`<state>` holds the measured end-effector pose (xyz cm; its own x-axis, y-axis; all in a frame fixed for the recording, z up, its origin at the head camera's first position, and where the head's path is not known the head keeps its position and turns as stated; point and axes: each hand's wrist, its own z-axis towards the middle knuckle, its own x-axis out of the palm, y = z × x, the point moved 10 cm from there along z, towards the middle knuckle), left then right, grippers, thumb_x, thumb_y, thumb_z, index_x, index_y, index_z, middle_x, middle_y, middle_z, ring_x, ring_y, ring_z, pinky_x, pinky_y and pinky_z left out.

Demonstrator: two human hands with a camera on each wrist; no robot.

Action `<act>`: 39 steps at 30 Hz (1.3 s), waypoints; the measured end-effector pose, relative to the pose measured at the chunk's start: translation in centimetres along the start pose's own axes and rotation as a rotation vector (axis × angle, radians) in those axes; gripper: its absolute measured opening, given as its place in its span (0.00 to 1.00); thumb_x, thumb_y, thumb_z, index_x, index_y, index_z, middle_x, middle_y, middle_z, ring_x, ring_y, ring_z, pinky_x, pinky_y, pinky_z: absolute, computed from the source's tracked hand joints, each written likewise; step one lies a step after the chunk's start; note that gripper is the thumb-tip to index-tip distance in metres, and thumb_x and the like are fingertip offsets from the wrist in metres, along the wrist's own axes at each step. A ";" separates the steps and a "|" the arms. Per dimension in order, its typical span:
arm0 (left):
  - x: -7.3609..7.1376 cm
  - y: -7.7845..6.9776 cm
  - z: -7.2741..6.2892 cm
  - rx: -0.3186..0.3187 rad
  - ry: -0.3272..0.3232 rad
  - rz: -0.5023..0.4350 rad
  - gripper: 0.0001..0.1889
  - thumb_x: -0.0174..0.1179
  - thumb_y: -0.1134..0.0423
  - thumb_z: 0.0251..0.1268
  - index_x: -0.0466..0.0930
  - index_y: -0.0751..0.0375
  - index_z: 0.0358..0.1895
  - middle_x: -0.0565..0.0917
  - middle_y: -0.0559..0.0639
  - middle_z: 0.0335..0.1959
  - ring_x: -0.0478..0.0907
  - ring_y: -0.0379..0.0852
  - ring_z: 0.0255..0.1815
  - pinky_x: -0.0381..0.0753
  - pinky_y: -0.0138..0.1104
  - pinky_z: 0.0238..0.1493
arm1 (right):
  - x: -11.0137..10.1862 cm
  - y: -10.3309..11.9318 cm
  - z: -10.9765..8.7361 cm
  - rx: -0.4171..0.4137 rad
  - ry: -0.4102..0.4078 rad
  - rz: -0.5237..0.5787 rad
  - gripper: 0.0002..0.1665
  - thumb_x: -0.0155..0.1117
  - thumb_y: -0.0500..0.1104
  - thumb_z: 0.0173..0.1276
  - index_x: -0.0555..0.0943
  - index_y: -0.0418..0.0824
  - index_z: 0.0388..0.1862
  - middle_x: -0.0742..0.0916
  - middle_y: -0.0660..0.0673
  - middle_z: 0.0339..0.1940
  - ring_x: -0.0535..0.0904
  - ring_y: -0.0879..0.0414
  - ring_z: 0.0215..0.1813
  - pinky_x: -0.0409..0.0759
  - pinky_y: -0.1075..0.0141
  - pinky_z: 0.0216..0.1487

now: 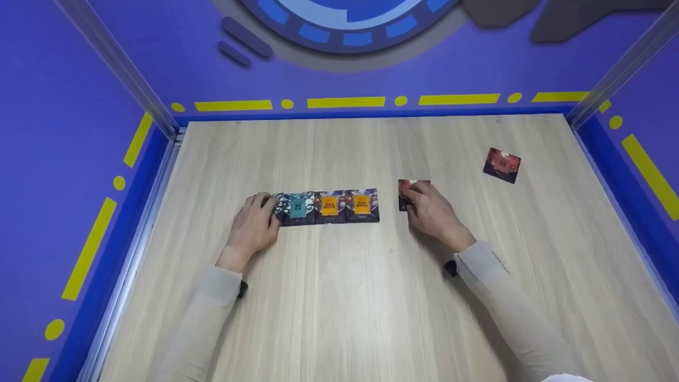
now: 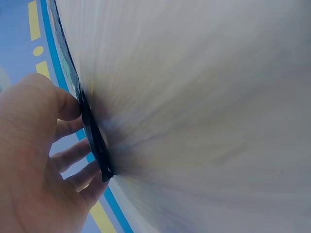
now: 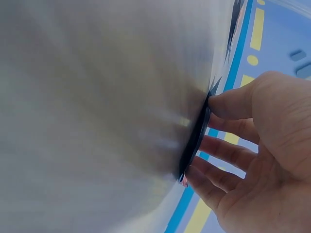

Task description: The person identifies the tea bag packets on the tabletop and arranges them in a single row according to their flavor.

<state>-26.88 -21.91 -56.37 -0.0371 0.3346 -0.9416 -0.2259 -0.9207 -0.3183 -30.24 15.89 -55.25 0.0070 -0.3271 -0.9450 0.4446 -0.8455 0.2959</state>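
Note:
A row of flat square packets lies left of the table's middle in the head view. My left hand (image 1: 254, 223) grips the leftmost teal packet (image 1: 277, 208), which it mostly covers. Beside that come a second teal packet (image 1: 298, 208) and two orange-labelled packets, one (image 1: 330, 206) against the other (image 1: 362, 205). Right of the row, my right hand (image 1: 432, 212) holds a red packet (image 1: 403, 187), covering much of it. In the right wrist view, thumb and fingertips meet the dark edge of this packet (image 3: 195, 141). The left wrist view shows the thumb and bent fingers at the teal packet's dark edge (image 2: 95, 138).
Another red-labelled packet (image 1: 502, 165) lies tilted at the back right, apart from the others. The pale wooden table (image 1: 339, 297) is bordered by blue walls (image 1: 339, 85) with yellow marks. A metal rail (image 1: 132, 254) runs along its left edge.

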 end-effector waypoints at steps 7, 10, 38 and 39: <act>0.1 0.1 0.0 -0.010 0.016 0.007 0.24 0.53 0.62 0.77 0.77 0.64 0.72 0.75 0.64 0.72 0.71 0.66 0.75 0.74 0.58 0.74 | 0.5 1.1 0.0 -0.014 0.021 -0.008 0.26 0.64 0.34 0.73 0.82 0.31 0.68 0.84 0.32 0.63 0.81 0.34 0.62 0.84 0.46 0.65; 0.0 0.0 0.1 -0.003 0.006 0.008 0.24 0.53 0.63 0.77 0.78 0.64 0.71 0.75 0.64 0.72 0.71 0.66 0.74 0.75 0.58 0.73 | 0.7 1.5 0.0 -0.012 0.036 -0.009 0.25 0.64 0.34 0.74 0.82 0.32 0.69 0.84 0.33 0.63 0.81 0.34 0.63 0.84 0.45 0.65; 0.0 0.0 0.1 -0.001 -0.008 0.017 0.24 0.54 0.63 0.76 0.78 0.64 0.72 0.75 0.65 0.71 0.72 0.66 0.74 0.75 0.57 0.73 | 1.5 4.4 0.0 -0.100 0.030 0.005 0.22 0.66 0.35 0.72 0.86 0.37 0.64 0.85 0.36 0.60 0.82 0.36 0.61 0.82 0.46 0.66; 0.0 0.0 0.1 0.002 -0.012 0.015 0.24 0.54 0.63 0.76 0.78 0.64 0.71 0.76 0.65 0.71 0.72 0.66 0.74 0.75 0.57 0.73 | 1.5 4.4 0.1 -0.107 0.029 0.009 0.22 0.66 0.35 0.72 0.86 0.37 0.64 0.85 0.36 0.59 0.82 0.37 0.61 0.82 0.46 0.67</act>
<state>-26.96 -21.86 -56.35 -0.0518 0.3227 -0.9451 -0.2269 -0.9254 -0.3036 -28.31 11.66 -55.31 0.0363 -0.3208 -0.9464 0.5378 -0.7919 0.2891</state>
